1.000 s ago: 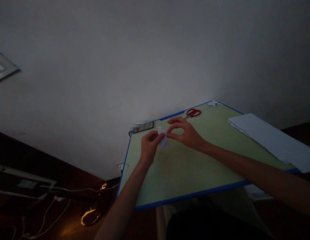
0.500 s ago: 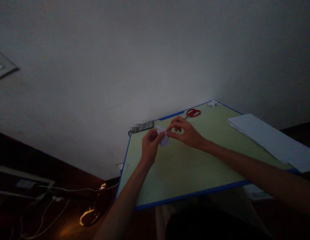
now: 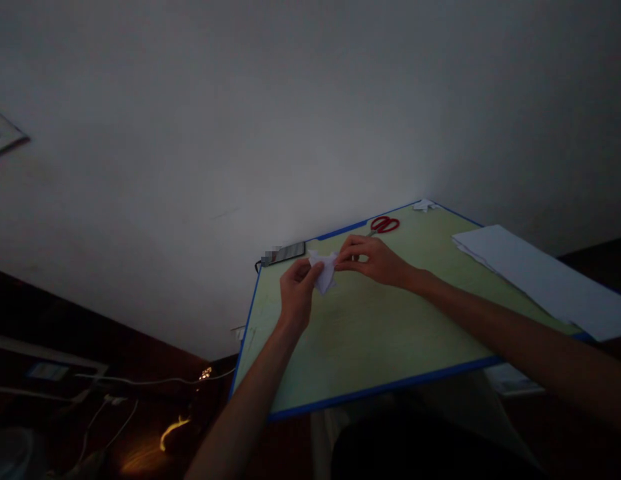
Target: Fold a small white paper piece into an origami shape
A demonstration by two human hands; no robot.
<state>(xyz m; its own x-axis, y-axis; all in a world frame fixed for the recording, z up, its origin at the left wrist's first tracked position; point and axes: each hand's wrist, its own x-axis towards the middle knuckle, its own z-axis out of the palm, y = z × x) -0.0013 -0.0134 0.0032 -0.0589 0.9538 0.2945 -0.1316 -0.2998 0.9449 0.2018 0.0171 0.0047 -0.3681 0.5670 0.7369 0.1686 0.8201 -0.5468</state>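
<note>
A small folded piece of white paper is held up over the pale green table. My left hand grips its left side, the thumb lying across the front. At the upper right, the thumb and forefinger of my right hand pinch a corner of the same paper. The paper has pointed tips at the top and narrows downward. Just behind my right hand lie red-handled scissors, their blades partly hidden by that hand.
A dark phone-like device lies at the table's back left edge by the wall. Another folded white paper sits in the far corner. A stack of white sheets covers the right side. White cables hang at the lower left.
My right hand has closed from a looser hold to a pinch on the paper's upper right corner. The folded paper now shows a broader face. The view has shifted slightly.
</note>
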